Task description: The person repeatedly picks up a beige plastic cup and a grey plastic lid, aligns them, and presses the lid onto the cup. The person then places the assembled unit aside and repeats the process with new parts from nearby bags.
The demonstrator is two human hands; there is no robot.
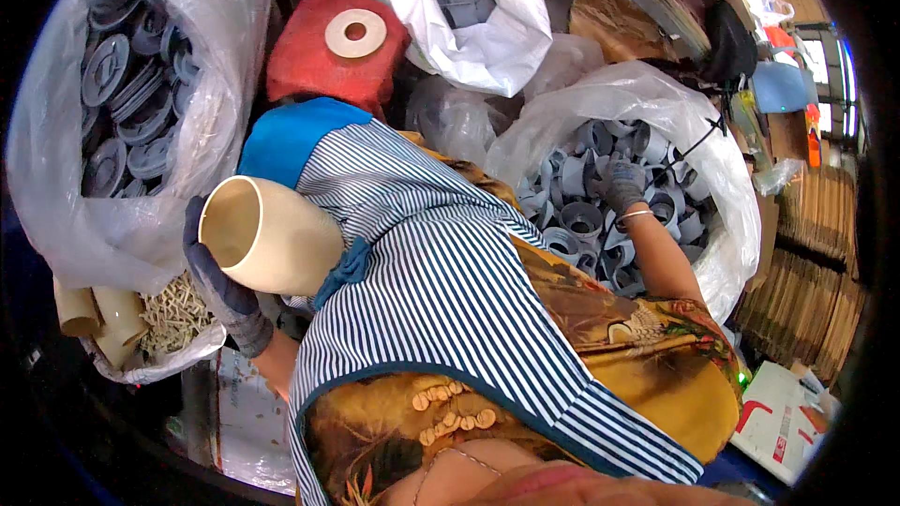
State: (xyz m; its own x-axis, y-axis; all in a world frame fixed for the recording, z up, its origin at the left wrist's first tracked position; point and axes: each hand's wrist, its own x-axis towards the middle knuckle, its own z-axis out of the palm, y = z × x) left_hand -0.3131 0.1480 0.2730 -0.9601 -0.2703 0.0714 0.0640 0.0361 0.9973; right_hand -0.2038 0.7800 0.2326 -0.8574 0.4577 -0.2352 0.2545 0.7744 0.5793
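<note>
The left hand [223,295] had its gloved fingers wrapped round the cream tube [267,234] at nine o'clock; the right hand [623,186], at two o'clock, curled loosely among grey fittings [581,220], grasp unclear; best pick one cleanly.

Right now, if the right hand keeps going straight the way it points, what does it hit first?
Probably the grey plastic fittings heaped in the white bag. The gloved right hand reaches into that heap, its fingers seemingly already among the pieces; exact depth is unclear.
</note>
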